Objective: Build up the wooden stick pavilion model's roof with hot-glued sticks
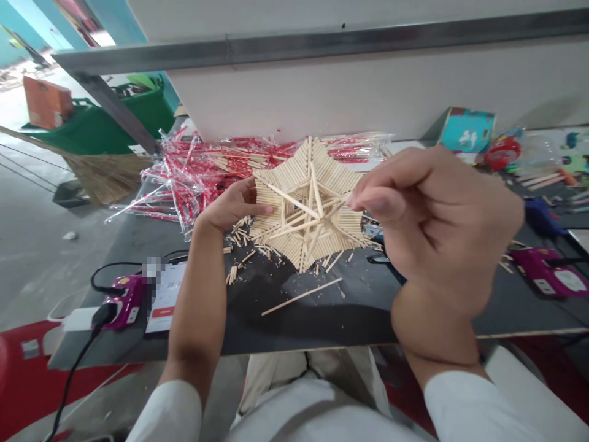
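A six-pointed star craft of thin wooden sticks (294, 190) is held up over the dark table, with longer sticks meeting at its middle. My left hand (234, 205) grips the star's left side, thumb in front and the other fingers mostly hidden behind it. Close to the camera, my right hand (437, 221) pinches the end of a thin stick (339, 207) that points toward the star's middle. Whether this stick is joined there, I cannot tell. One loose stick (301, 297) lies below the star, and short cut stick pieces (234, 270) are scattered around it.
Clear plastic packets with red print (184, 178) are heaped at the back left. A phone (168, 294) and a purple power socket (126, 299) with cables lie left. Another purple socket (547, 273) and a teal box (467, 132) stand right. A metal bar (322, 46) crosses behind.
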{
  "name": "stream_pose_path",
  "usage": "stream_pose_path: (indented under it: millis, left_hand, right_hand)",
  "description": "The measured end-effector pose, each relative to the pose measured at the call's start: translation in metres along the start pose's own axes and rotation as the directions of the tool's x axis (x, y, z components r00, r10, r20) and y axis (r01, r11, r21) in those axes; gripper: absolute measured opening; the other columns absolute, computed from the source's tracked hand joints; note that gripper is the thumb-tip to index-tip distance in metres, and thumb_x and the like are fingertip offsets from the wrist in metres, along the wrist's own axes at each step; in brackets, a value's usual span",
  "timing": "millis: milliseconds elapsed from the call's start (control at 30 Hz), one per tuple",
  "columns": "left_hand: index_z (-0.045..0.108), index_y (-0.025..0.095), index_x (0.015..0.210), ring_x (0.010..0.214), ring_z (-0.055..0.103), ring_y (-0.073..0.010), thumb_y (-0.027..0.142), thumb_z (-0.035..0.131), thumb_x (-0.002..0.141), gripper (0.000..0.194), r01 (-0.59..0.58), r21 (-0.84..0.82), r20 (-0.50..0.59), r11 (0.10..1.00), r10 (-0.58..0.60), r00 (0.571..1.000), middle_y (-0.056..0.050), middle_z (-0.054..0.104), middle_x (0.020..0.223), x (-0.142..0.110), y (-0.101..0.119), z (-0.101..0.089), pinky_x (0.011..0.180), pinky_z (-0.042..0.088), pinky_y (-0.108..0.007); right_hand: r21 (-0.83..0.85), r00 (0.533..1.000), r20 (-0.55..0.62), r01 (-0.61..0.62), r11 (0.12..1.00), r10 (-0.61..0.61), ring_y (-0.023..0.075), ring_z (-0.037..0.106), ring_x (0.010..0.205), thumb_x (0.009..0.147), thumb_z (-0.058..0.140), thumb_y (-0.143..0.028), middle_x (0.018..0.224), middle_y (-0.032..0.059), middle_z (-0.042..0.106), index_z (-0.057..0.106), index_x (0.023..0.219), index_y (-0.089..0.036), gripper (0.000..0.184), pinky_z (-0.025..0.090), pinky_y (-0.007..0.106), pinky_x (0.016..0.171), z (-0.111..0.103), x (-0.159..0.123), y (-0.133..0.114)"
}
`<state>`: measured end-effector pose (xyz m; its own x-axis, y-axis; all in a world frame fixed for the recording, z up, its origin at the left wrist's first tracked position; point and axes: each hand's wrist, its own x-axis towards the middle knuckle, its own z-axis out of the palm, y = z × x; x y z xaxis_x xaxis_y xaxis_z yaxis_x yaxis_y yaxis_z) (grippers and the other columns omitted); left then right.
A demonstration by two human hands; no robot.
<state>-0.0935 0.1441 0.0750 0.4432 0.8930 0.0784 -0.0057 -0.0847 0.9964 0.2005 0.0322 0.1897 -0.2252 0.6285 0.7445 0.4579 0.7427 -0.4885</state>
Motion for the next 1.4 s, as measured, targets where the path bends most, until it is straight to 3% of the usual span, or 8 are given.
stream_pose_path:
  millis: [133, 267, 500, 833, 1100, 1233, 1400]
  left_hand:
    - [0.071, 0.02, 0.132, 0.118, 0.074, -0.0321, 0.031, 0.1, 0.066, 0.073, 0.011, -0.002, 0.0, 1.0, -0.011, 1.0, -0.013, 0.078, 0.126, -0.001, 0.0, 0.0, 0.102, 0.061, -0.044]
    - [0.07, 0.02, 0.133, 0.117, 0.074, -0.0323, 0.031, 0.1, 0.066, 0.074, 0.011, -0.013, 0.009, 1.0, -0.011, 1.0, -0.013, 0.077, 0.127, -0.002, 0.002, 0.001, 0.104, 0.06, -0.046]
    - [0.071, 0.02, 0.131, 0.114, 0.075, -0.0325, 0.031, 0.1, 0.066, 0.072, 0.0, -0.011, 0.006, 1.0, 0.0, 1.0, -0.012, 0.078, 0.122, -0.001, 0.001, 0.001, 0.104, 0.059, -0.048]
    - [0.071, 0.019, 0.131, 0.114, 0.075, -0.0316, 0.029, 0.1, 0.065, 0.073, 0.01, -0.026, 0.005, 1.0, -0.01, 1.0, -0.012, 0.078, 0.122, 0.0, -0.001, -0.001, 0.105, 0.059, -0.046]
    - [0.071, 0.019, 0.13, 0.114, 0.075, -0.0311, 0.027, 0.101, 0.063, 0.074, 0.015, -0.04, -0.017, 0.999, -0.015, 1.0, -0.012, 0.079, 0.122, 0.0, -0.002, 0.0, 0.102, 0.061, -0.044]
    - [0.072, 0.018, 0.129, 0.111, 0.076, -0.0305, 0.026, 0.102, 0.061, 0.074, 0.028, -0.046, -0.027, 0.999, -0.03, 0.999, -0.012, 0.079, 0.12, 0.001, -0.002, -0.001, 0.099, 0.062, -0.042]
    - [0.072, 0.018, 0.129, 0.114, 0.076, -0.0292, 0.024, 0.1, 0.064, 0.072, 0.024, -0.045, -0.029, 0.999, -0.025, 0.999, -0.012, 0.079, 0.124, 0.0, 0.0, -0.001, 0.099, 0.062, -0.038]
  right_hand:
    - [0.004, 0.996, 0.069, 0.061, 0.998, -0.061, 0.0184, 0.074, 0.086, 0.097, 0.068, -0.016, 0.095, -0.0015, 0.078, 0.074, 0.099, -0.031, 0.016, 0.058, 0.035, 0.079, 0.0, 0.002, 0.006]
    - [0.058, 0.964, 0.188, 0.183, 0.981, -0.191, 0.0213, 0.074, 0.104, 0.098, 0.07, -0.021, 0.11, -0.0002, 0.079, 0.077, 0.108, -0.031, 0.016, 0.058, 0.04, 0.094, 0.0, 0.003, 0.011]
    - [0.093, 0.953, 0.172, 0.238, 0.967, -0.251, 0.0186, 0.073, 0.1, 0.098, 0.071, -0.019, 0.105, -0.0006, 0.078, 0.076, 0.104, -0.029, 0.013, 0.057, 0.038, 0.093, 0.006, 0.004, 0.017]
    - [-0.03, 0.966, 0.23, 0.132, 0.991, -0.121, 0.0252, 0.071, 0.106, 0.101, 0.066, -0.027, 0.109, 0.0017, 0.075, 0.072, 0.103, -0.034, 0.01, 0.058, 0.045, 0.095, 0.005, -0.001, 0.009]
    - [-0.006, 0.972, 0.098, 0.216, 0.976, -0.214, 0.0217, 0.07, 0.096, 0.101, 0.065, -0.023, 0.104, 0.0012, 0.075, 0.069, 0.099, -0.029, 0.008, 0.057, 0.043, 0.09, 0.01, 0.0, 0.007]
    - [-0.054, 0.992, 0.016, 0.129, 0.99, -0.128, 0.0223, 0.07, 0.091, 0.101, 0.066, -0.026, 0.098, 0.0021, 0.072, 0.067, 0.096, -0.029, 0.006, 0.057, 0.042, 0.088, 0.009, -0.001, 0.005]
    - [-0.005, 0.992, -0.09, 0.093, 0.996, -0.093, 0.0189, 0.063, 0.071, 0.103, 0.063, -0.032, 0.08, 0.0009, 0.065, 0.062, 0.086, -0.028, 0.017, 0.051, 0.038, 0.068, 0.013, -0.001, 0.01]
